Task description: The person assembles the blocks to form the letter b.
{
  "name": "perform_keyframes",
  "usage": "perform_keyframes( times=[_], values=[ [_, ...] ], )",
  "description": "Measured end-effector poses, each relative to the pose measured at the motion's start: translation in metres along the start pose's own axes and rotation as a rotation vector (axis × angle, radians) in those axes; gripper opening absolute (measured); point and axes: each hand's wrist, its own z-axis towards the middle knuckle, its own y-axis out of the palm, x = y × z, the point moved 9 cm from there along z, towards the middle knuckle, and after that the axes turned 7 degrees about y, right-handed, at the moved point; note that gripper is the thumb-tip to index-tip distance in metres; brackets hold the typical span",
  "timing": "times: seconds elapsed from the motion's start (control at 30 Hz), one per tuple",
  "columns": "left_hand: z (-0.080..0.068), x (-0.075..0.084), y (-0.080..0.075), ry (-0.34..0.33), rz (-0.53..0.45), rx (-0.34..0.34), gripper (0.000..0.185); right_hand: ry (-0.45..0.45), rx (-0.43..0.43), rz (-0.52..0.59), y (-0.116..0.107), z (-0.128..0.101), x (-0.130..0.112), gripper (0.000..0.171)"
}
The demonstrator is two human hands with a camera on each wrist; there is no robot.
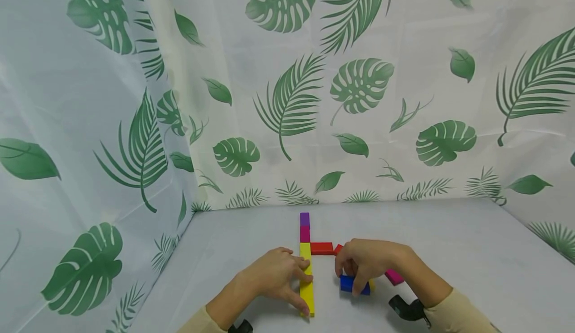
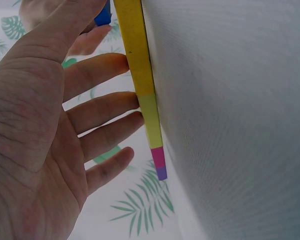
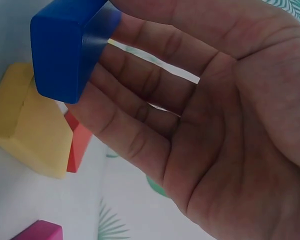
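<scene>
1. While the left hand (image 1: 274, 275) lies low on the grey table (image 1: 449, 253), its straight, slightly spread fingers (image 2: 102, 107) press the side of the long yellow block (image 1: 307, 278).
2. Just right of it, the right hand (image 1: 366, 260) grips the blue block (image 1: 352, 284) between curled fingers (image 3: 140, 95) and thumb, resting on the table.
3. Beside that hand lie a second yellow block (image 3: 27, 122) and a magenta block (image 1: 394, 276).
4. Farther on, a red block (image 1: 322, 248) sits right of the yellow line.
5. Farthest, another magenta block (image 1: 305, 234) and a purple block (image 1: 305, 219) continue the line towards the leaf-print curtain (image 1: 359, 83).
</scene>
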Motion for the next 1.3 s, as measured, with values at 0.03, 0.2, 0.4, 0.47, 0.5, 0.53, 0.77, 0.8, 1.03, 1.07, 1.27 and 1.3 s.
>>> perform_keyframes(
  times=[0.03, 0.2, 0.4, 0.47, 0.5, 0.53, 0.77, 0.8, 1.03, 1.07, 1.27, 1.3],
  values=[
    [0.000, 0.000, 0.000, 0.003, 0.001, 0.003, 0.070, -0.007, -0.003, -0.002, 0.001, 0.000, -0.001, 0.029],
    [-0.001, 0.000, 0.000, 0.012, 0.009, 0.016, 0.071, -0.039, -0.012, -0.026, 0.004, 0.001, -0.006, 0.029],
    [-0.001, 0.000, 0.001, 0.016, 0.015, 0.015, 0.072, -0.055, -0.025, -0.037, 0.008, 0.001, -0.012, 0.029],
    [-0.001, 0.000, 0.001, 0.015, 0.013, 0.013, 0.072, -0.060, -0.024, -0.037, 0.009, 0.001, -0.012, 0.029],
    [-0.001, 0.000, 0.001, 0.015, 0.013, 0.012, 0.072, -0.058, -0.025, -0.038, 0.009, 0.001, -0.012, 0.029],
    [-0.001, 0.000, 0.001, 0.014, 0.010, 0.011, 0.072, -0.057, -0.024, -0.038, 0.010, 0.002, -0.012, 0.029],
    [-0.001, 0.000, 0.002, 0.017, 0.003, 0.009, 0.072, -0.051, -0.023, -0.052, 0.013, 0.006, -0.012, 0.029],
    [-0.001, 0.000, 0.002, 0.018, 0.004, 0.010, 0.072, -0.051, -0.025, -0.052, 0.014, 0.006, -0.012, 0.029],
    [0.000, -0.003, 0.004, 0.005, -0.012, 0.006, 0.072, -0.055, -0.033, -0.020, 0.018, 0.008, -0.017, 0.022],
    [0.000, -0.003, 0.004, 0.005, -0.012, 0.005, 0.072, -0.056, -0.036, -0.021, 0.018, 0.008, -0.018, 0.022],
    [-0.001, -0.003, 0.004, 0.008, -0.013, 0.005, 0.072, -0.038, -0.094, -0.037, 0.024, 0.010, -0.014, 0.023],
    [-0.001, -0.003, 0.004, 0.008, -0.013, 0.005, 0.072, -0.035, -0.100, -0.037, 0.025, 0.010, -0.013, 0.024]
  ],
)
